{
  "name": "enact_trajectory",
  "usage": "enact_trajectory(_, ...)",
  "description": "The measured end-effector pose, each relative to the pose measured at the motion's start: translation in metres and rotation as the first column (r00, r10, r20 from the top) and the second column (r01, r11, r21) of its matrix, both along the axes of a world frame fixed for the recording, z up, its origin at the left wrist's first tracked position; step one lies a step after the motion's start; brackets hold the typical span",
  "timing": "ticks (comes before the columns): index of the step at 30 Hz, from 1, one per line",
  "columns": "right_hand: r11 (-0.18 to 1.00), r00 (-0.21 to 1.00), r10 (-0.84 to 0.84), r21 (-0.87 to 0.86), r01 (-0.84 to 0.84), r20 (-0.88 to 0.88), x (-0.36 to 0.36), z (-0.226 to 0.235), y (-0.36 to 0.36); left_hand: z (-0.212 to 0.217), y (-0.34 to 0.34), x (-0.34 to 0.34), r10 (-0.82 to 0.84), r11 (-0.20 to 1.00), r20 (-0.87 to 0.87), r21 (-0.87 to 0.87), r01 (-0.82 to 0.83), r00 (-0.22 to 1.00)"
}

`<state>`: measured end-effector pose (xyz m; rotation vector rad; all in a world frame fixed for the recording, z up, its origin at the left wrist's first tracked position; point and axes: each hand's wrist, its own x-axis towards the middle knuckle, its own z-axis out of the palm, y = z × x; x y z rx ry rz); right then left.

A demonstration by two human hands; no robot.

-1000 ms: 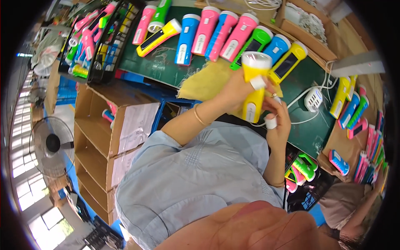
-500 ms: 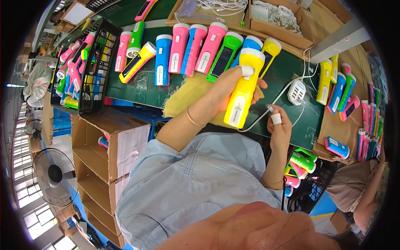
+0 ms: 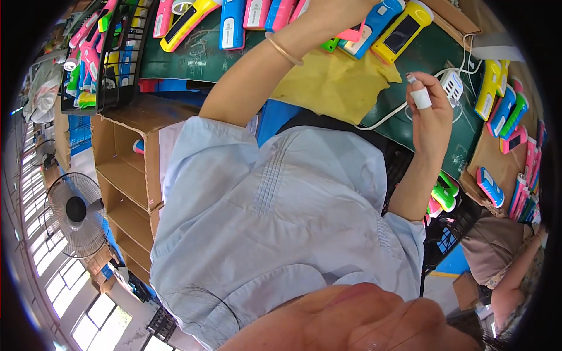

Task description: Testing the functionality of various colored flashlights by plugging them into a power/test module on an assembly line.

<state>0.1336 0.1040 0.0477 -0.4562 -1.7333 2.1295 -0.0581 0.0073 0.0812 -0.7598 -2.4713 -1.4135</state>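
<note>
Head view. Left hand (image 3: 328, 14), top centre: reaches among the row of flashlights (image 3: 374, 23) on the green bench; grip cannot be told. Right hand (image 3: 430, 108), right of centre: taped fingers pinch a small plug (image 3: 411, 78), cable trailing to the white adapter (image 3: 453, 88).

the left hand (image 3: 336, 14) runs past the top edge, so its fingers and whatever they touch cannot be told. the torches (image 3: 234, 17) along the top are cut off too. the right hand (image 3: 430, 111) pinches something too small to name.
</note>
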Motion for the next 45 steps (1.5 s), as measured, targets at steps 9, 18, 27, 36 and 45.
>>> enact_trajectory(9,0.63,0.98,-0.108,0.751,0.198,-0.168,-0.03,0.018,-0.016,-0.018,-0.027,0.03,-0.819,0.571,0.571,0.821,0.026,-0.055)
enact_trajectory(18,0.725,0.872,0.486,0.529,-0.441,0.061,0.0,0.043,-0.02,-0.006,-0.035,0.043,-0.787,0.561,0.323,0.73,0.391,0.526)
enact_trajectory(27,0.537,0.974,0.186,0.843,0.011,-0.131,0.029,0.003,-0.05,-0.039,-0.044,0.068,-0.969,0.149,0.133,0.987,0.063,0.207)
enact_trajectory(36,0.753,0.986,0.148,0.638,-0.161,0.075,0.011,-0.011,-0.034,-0.035,-0.073,0.093,-0.833,0.448,-0.302,0.124,0.886,0.463)
enact_trajectory(45,0.776,0.994,0.068,0.622,-0.107,0.086,0.032,-0.016,-0.006,-0.029,-0.089,0.1,-0.696,0.717,0.041,0.084,0.692,0.716)
